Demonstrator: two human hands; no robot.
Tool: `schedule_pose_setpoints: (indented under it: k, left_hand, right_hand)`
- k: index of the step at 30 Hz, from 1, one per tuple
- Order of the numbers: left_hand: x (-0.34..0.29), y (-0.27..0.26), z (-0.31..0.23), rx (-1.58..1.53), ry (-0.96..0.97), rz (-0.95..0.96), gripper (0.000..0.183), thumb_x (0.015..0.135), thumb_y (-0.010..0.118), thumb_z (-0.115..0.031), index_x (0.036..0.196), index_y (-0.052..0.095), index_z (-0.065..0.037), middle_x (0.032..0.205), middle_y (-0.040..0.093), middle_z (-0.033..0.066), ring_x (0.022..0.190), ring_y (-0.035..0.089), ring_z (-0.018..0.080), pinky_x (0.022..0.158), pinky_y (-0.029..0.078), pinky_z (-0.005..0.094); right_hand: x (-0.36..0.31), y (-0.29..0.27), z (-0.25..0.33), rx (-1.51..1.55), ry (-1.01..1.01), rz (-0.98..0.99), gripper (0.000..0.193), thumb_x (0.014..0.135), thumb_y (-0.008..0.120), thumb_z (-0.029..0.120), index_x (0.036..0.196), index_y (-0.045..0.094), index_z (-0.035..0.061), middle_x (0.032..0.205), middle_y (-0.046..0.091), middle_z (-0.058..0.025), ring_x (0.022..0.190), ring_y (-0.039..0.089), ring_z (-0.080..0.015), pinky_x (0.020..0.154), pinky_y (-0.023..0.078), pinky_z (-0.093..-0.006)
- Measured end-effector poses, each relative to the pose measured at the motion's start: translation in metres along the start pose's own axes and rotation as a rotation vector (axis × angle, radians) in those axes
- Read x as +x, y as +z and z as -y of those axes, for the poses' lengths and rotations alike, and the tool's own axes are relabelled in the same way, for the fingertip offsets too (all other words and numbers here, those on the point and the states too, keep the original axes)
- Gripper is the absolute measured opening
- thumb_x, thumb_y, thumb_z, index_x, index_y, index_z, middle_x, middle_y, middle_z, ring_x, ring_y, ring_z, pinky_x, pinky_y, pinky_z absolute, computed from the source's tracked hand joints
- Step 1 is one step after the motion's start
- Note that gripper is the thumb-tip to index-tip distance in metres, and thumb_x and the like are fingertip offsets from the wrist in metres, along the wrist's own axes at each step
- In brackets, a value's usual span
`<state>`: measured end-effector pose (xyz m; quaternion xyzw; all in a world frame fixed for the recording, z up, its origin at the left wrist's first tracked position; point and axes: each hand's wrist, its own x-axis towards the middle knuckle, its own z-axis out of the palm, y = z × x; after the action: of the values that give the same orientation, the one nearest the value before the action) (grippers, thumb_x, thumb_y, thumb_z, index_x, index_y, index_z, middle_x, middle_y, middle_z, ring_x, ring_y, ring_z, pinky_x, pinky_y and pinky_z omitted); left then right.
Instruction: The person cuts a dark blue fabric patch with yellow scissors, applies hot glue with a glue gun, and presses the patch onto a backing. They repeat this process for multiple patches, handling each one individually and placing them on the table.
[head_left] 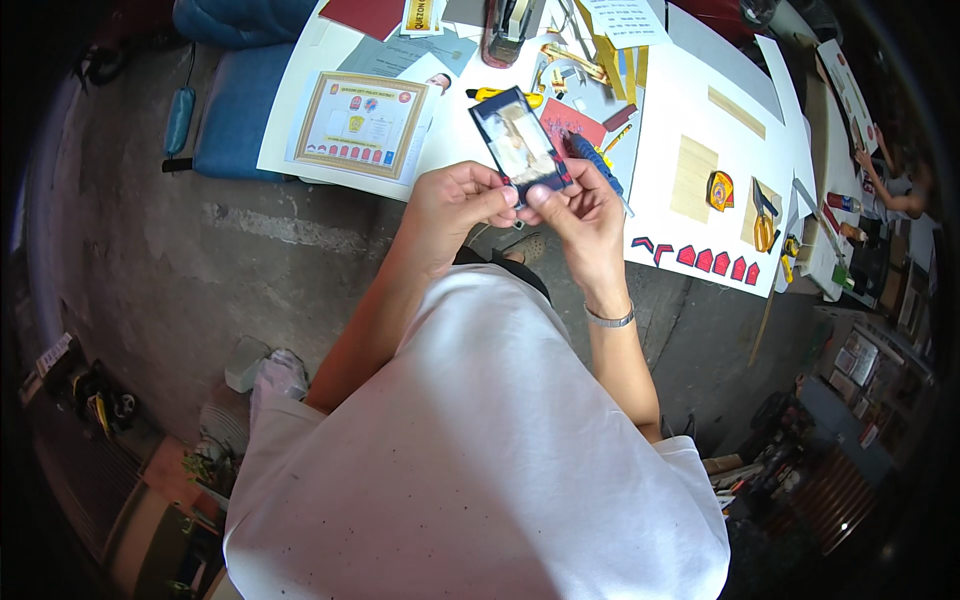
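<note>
Both my hands pinch a small dark-blue-bordered card [520,138] with a pale, blurry picture and red bits along its near edge. It is tilted, held just past the table's near edge. My left hand [455,205] grips the near left corner between thumb and fingers. On the near right part my right hand [585,215] presses its thumb, fingers behind. Beyond the right fingers lies a blue-handled tool [590,152] on the table. A yellow cutter [488,95] lies partly behind the card.
A framed certificate [360,125] lies at the left of the white table. A stapler [510,32] stands at the back. Right, a white board [660,215] carries red arrow-shaped pieces [705,261], a round-topped patch [719,190] and orange-handled pliers [765,225]. Another person's arms [880,180] show far right.
</note>
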<state>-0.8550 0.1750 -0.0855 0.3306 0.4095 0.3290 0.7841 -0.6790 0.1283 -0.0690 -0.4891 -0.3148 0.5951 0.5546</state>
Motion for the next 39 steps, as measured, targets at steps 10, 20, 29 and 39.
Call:
schedule_pose_setpoints:
  k: [10,20,29,39]
  left_hand:
    - [0.000,-0.027,0.013,-0.110,0.084,-0.153,0.010,0.093,0.071,-0.003,0.100,0.065,0.001,0.089,0.072,0.0086,0.076,0.069,0.0130,0.073,0.057,0.0253]
    - [0.005,-0.079,0.010,-0.155,-0.016,-0.297,0.010,0.094,0.071,-0.006,0.100,0.065,-0.001,0.092,0.072,0.0083,0.080,0.070,0.0128,0.074,0.058,0.0251]
    - [0.014,-0.143,-0.001,-0.198,0.074,-0.395,0.005,0.096,0.067,-0.005,0.099,0.063,-0.004,0.095,0.071,0.0072,0.088,0.071,0.0151,0.081,0.060,0.0302]
    - [0.013,-0.168,-0.006,-0.190,0.116,-0.413,0.004,0.096,0.066,-0.003,0.098,0.063,-0.003,0.092,0.071,0.0093,0.083,0.072,0.0158,0.080,0.060,0.0304]
  right_hand:
    - [0.014,0.033,-0.027,-0.166,-0.046,-0.039,0.055,0.090,0.069,-0.009,0.139,0.044,-0.0066,0.096,0.067,-0.0081,0.085,0.066,-0.0121,0.080,0.056,-0.0258]
    - [0.048,0.073,-0.060,-0.221,0.058,-0.005,0.059,0.091,0.066,-0.010,0.145,0.042,-0.0040,0.090,0.062,-0.0029,0.082,0.060,-0.0076,0.075,0.051,-0.0224]
    - [0.241,-0.021,-0.119,-0.242,0.048,-0.567,0.037,0.102,0.062,0.029,0.121,0.055,-0.0022,0.097,0.065,-0.0087,0.080,0.070,-0.0206,0.067,0.057,-0.0319]
    - [0.321,-0.068,-0.138,-0.300,0.258,-0.385,0.024,0.100,0.064,0.016,0.119,0.065,0.0015,0.109,0.069,-0.0126,0.073,0.073,-0.0253,0.065,0.062,-0.0336]
